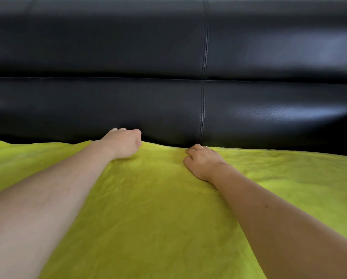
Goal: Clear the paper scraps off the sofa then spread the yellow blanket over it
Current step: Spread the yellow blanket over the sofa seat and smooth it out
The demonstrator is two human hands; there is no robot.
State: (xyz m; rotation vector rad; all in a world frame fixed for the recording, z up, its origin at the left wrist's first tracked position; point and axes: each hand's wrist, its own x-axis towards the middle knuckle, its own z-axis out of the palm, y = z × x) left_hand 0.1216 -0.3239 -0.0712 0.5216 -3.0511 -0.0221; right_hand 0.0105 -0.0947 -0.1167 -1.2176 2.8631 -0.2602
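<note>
Yellow blanket [158,208] is lying spread across the sofa [108,57] seat, covering the whole lower part of the view from left edge to right edge. Its far edge is running along the base of the black leather backrest, touching it, slightly wavy. Fabric is showing soft wrinkles, more on the right side.

Both bare arms are reaching forward over the blanket. Left hand [123,143] is sitting at the blanket's far edge, right where it meets the backrest, fingers curled in toward the palm like a loose fist; knuckles are pressing at the fold line. Cannot tell whether it is pinching fabric or just pushing on it.

Right hand [201,161] is resting on the blanket just short of the backrest, near the vertical stitched seam [203,97] in the leather. Fingers are bent, tips digging down into the cloth; cannot tell if any fabric is gripped between them.

Hands are apart from each other, left one a bit further in. Backrest is showing one horizontal crease and glare on the right.
</note>
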